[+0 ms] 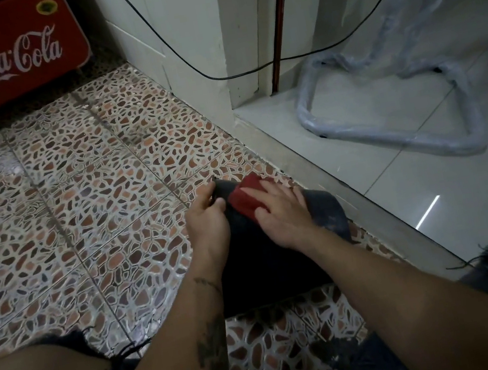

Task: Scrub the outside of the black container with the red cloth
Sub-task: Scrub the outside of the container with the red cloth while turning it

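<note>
One slip is risked: red pad [243,199] pressed hard under flat-fingered right hand [283,210]; dark sheet [327,211] merely pinched by left hand [208,220].

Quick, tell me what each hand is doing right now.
Left hand: grips the end of the dark strip.
Right hand: fingers flat, pressing the red pad onto the strip.

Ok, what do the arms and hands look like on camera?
The left hand and right hand are bare: no gloves, rings or watch visible, no sleeves. The left forearm carries dark tattoo markings, a large one mid-forearm, a thin one near the wrist.
</note>
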